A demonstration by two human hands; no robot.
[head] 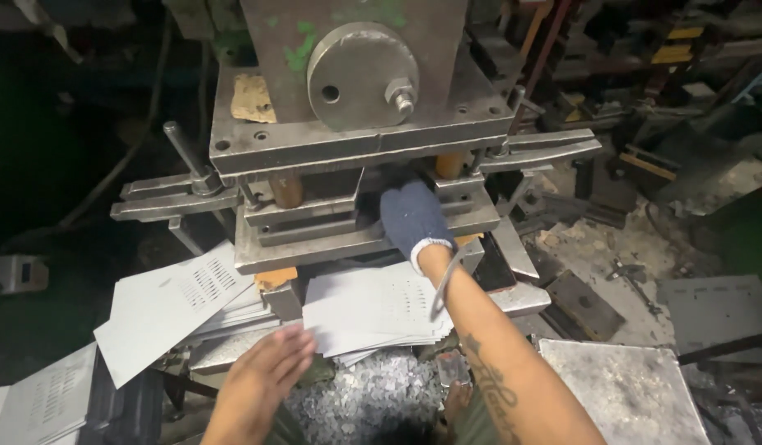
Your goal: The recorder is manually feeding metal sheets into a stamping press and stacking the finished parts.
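I have my gloved right hand [414, 218] reaching into the press die [356, 210], finger state indiscernible; bare left hand [270, 371], fingers open, hovers by the punched sheets [373, 309], many stacked already.

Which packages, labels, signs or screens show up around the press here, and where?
None that the head view shows: no package, sign or screen.
Nearest to a marking: green paint patches on the press face, upper left of the round steel disc, irregular.
Tan scrap stuck on the press plate, left of the disc, ragged rectangle, plain as far as can be seen.
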